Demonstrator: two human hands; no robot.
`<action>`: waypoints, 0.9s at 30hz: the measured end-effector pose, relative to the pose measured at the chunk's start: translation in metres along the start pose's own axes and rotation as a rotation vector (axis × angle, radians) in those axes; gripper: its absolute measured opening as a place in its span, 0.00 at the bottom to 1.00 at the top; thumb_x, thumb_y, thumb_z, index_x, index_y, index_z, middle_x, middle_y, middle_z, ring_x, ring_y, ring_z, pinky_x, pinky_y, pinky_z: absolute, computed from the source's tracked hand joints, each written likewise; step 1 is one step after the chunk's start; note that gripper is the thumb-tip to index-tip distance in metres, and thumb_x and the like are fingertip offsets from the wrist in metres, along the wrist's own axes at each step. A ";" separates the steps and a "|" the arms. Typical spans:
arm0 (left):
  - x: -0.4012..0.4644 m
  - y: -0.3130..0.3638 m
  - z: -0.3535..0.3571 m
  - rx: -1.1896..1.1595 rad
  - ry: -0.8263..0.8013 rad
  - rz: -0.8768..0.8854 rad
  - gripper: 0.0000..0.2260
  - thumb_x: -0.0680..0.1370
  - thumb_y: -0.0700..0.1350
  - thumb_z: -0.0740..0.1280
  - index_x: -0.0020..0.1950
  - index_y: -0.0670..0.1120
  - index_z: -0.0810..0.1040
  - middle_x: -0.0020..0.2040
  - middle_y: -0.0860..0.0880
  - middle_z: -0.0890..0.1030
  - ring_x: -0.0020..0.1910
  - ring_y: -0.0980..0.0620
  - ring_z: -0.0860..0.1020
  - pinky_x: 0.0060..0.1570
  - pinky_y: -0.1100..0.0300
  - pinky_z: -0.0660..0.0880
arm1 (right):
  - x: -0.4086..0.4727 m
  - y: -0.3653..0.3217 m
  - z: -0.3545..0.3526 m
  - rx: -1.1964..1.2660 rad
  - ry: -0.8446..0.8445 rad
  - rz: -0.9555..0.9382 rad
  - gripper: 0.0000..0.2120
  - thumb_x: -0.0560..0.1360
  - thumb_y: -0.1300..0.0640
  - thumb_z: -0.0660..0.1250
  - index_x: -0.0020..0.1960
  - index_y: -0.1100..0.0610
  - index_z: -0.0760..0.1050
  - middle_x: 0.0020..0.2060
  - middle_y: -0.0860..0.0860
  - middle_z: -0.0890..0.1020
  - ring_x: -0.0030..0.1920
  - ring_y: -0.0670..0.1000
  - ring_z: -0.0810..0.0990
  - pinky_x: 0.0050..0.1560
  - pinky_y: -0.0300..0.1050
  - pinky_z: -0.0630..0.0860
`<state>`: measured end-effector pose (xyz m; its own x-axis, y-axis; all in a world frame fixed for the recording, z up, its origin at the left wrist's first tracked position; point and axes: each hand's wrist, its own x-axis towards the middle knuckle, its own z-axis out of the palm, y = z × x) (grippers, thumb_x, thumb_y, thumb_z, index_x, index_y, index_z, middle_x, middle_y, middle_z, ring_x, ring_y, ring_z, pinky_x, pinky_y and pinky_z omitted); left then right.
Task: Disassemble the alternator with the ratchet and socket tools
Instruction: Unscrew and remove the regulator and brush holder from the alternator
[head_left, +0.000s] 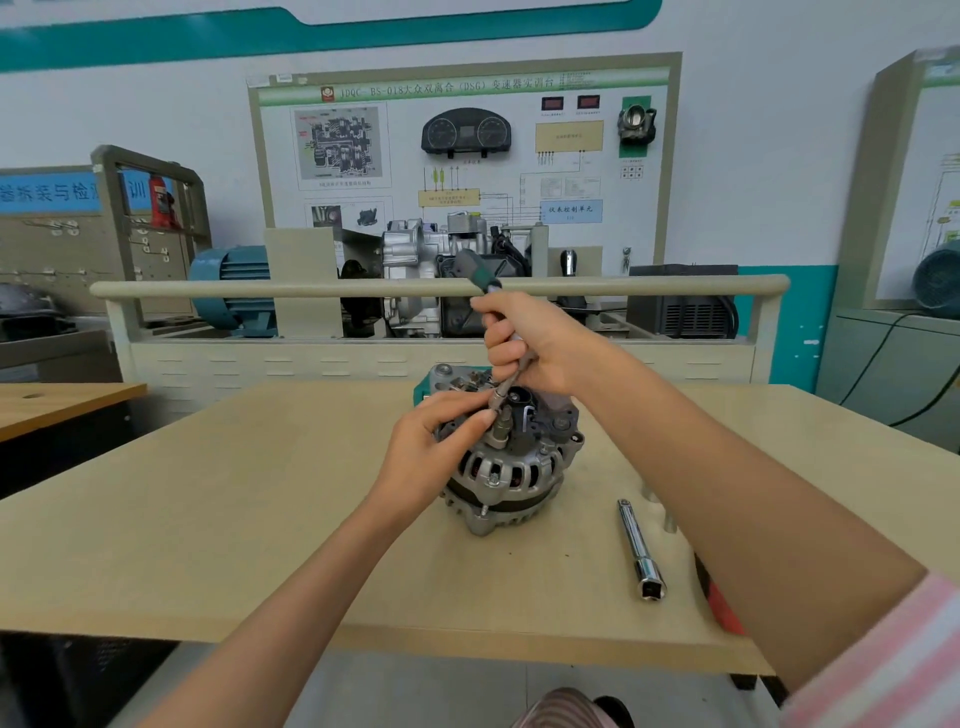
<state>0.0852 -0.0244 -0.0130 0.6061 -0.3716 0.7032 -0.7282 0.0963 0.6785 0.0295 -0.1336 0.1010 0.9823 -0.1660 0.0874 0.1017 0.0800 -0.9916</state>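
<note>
A silver alternator (511, 475) stands on the tan table (234, 519) at the middle. My right hand (535, 345) grips the green-and-black handle of a driver tool (480, 275) that tilts down toward the alternator's top. Its metal shaft ends in a socket (500, 431) seated on a fastener at the alternator's upper left. My left hand (434, 449) pinches the shaft just above the socket and rests against the alternator's left side. A black hex key (529, 415) sticks up from the top.
A chrome extension bar with a socket end (640, 551) lies on the table to the right of the alternator. A red-handled tool (719, 603) is partly hidden under my right forearm. A green case (422, 387) sits behind the alternator. A training bench with a rail (311, 288) stands beyond.
</note>
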 end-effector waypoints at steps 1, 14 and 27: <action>0.000 0.000 0.000 -0.007 -0.005 -0.003 0.11 0.75 0.41 0.68 0.53 0.54 0.80 0.51 0.57 0.80 0.55 0.58 0.77 0.59 0.65 0.71 | 0.001 -0.001 -0.002 -0.045 -0.055 0.009 0.17 0.80 0.55 0.58 0.33 0.53 0.62 0.16 0.43 0.61 0.14 0.42 0.57 0.18 0.33 0.56; 0.005 0.009 0.011 0.097 0.020 0.034 0.06 0.75 0.40 0.67 0.50 0.49 0.81 0.45 0.54 0.78 0.48 0.61 0.75 0.48 0.76 0.67 | -0.003 -0.007 0.004 -0.497 -0.235 -0.106 0.14 0.79 0.50 0.61 0.39 0.58 0.73 0.20 0.45 0.63 0.17 0.44 0.58 0.21 0.35 0.57; 0.006 0.008 0.018 0.196 0.090 0.078 0.08 0.76 0.41 0.67 0.53 0.42 0.82 0.45 0.53 0.80 0.47 0.63 0.76 0.48 0.73 0.70 | -0.006 0.011 0.011 -0.112 0.123 -0.304 0.17 0.80 0.52 0.60 0.36 0.59 0.74 0.23 0.48 0.66 0.18 0.45 0.60 0.20 0.33 0.58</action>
<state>0.0772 -0.0422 -0.0075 0.5649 -0.2851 0.7743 -0.8171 -0.0629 0.5730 0.0260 -0.1208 0.0904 0.8827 -0.2832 0.3749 0.3620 -0.0986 -0.9269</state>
